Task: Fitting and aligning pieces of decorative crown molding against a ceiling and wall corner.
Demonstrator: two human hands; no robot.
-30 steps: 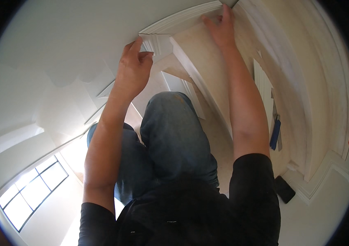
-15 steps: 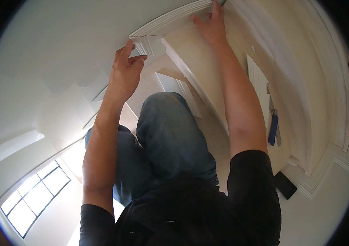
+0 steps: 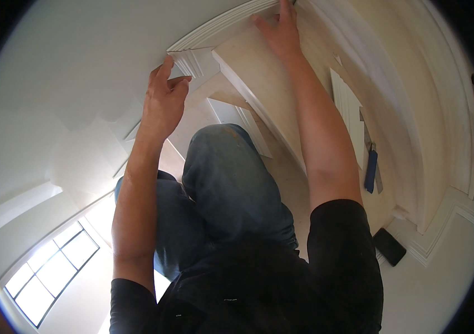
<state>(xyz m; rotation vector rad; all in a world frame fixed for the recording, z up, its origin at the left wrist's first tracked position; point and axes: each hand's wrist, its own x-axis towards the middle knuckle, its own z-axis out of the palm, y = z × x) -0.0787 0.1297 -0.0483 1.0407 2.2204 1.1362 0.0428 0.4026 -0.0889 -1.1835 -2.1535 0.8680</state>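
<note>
A ridged white skirting moulding (image 3: pixel 220 26) runs along the wall where it meets a pale stair step (image 3: pixel 273 69). Below its near end sits a shorter ridged white moulding piece (image 3: pixel 192 64), with a thin dark joint line between the two. My left hand (image 3: pixel 164 100) is at this joint, index finger stretched to it and thumb apart. Farther along the long moulding, my right hand (image 3: pixel 281 33) rests its spread thumb and fingers against it. The uppermost fingertips are at the picture's edge.
A blue-handled cutting tool (image 3: pixel 371 170) and a loose white strip (image 3: pixel 348 111) lie on the step to the right. A black phone (image 3: pixel 389 247) lies lower right. Another white panel piece (image 3: pixel 239 119) lies beyond my knee. Left is a gridded window (image 3: pixel 53 273).
The view has shifted slightly, so the scene sits a little more to the left. Both hands keep their places on the moulding.
</note>
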